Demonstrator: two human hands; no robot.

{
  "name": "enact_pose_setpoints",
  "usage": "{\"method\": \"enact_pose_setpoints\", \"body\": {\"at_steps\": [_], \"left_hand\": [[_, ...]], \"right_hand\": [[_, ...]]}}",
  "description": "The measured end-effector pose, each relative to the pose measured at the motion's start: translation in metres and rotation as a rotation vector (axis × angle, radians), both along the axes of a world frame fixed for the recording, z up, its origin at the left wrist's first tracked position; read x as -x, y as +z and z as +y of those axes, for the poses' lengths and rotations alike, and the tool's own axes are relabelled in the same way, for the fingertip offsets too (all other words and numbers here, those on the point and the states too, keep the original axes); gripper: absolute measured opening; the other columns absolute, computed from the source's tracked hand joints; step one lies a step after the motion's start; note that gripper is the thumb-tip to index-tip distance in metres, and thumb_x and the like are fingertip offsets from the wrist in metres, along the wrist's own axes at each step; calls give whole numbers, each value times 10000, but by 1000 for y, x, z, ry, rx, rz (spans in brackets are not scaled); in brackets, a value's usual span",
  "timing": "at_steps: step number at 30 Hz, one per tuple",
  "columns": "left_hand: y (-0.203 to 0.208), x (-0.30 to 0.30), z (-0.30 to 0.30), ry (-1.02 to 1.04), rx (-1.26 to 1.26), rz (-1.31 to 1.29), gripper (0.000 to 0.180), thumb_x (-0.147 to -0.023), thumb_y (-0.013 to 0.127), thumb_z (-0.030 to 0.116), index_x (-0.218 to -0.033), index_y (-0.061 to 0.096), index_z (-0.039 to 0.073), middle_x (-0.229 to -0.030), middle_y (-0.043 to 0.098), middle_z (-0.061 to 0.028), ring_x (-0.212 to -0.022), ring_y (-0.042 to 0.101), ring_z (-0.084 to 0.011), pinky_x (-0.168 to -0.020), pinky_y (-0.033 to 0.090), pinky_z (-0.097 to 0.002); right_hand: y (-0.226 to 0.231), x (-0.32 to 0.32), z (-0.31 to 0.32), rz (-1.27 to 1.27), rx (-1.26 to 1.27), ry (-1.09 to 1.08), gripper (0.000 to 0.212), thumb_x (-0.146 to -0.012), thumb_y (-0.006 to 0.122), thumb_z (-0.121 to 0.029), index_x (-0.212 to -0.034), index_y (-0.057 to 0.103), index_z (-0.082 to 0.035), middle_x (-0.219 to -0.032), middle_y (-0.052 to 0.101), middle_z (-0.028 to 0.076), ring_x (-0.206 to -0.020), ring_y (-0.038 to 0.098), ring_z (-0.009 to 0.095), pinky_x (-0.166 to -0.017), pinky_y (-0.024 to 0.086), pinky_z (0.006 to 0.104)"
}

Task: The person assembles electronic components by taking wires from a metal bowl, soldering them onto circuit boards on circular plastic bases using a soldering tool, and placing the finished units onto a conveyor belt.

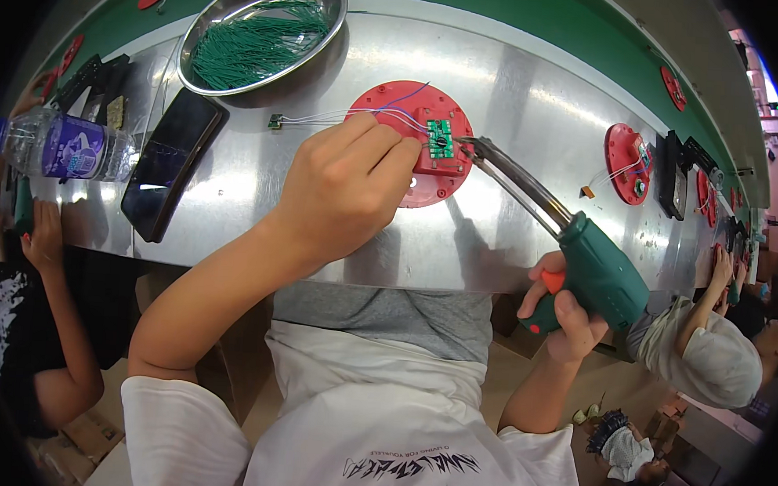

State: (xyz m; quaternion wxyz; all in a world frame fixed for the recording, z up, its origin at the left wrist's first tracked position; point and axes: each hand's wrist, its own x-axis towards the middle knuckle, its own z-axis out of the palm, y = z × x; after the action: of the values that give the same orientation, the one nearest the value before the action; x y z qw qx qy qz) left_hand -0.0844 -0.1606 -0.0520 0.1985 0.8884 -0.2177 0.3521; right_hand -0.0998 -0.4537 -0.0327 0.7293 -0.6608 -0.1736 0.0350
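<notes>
A green soldering gun is gripped in my right hand, with a finger at its orange trigger. Its metal tip reaches left to the edge of a small green circuit board. That board sits on a round red plastic base lying on the metal table. My left hand is closed, fingertips by the board's left side; whatever it pinches is hidden. White and blue wires run from the board past my left knuckles to a tiny green board.
A steel bowl of cut green wires stands at the back left. Nearer lie a black phone and a plastic bottle. Another red base with wires lies to the right. Other people work on both sides along the metal table.
</notes>
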Motion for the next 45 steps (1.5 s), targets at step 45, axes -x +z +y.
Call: {"method": "enact_pose_setpoints", "body": {"at_steps": [45], "left_hand": [[74,-144,-8,-7,-367,271,548,-716,751,340,-1192,639,94,-1105,595,-153,-1118,523,-315,-991,335,-472]], "right_hand": [[-4,-69,-64,71,-421,-697,284,-954,516,-163,-1103,534,77,-924,615,184,-485,540,163,-418,451,305]]}}
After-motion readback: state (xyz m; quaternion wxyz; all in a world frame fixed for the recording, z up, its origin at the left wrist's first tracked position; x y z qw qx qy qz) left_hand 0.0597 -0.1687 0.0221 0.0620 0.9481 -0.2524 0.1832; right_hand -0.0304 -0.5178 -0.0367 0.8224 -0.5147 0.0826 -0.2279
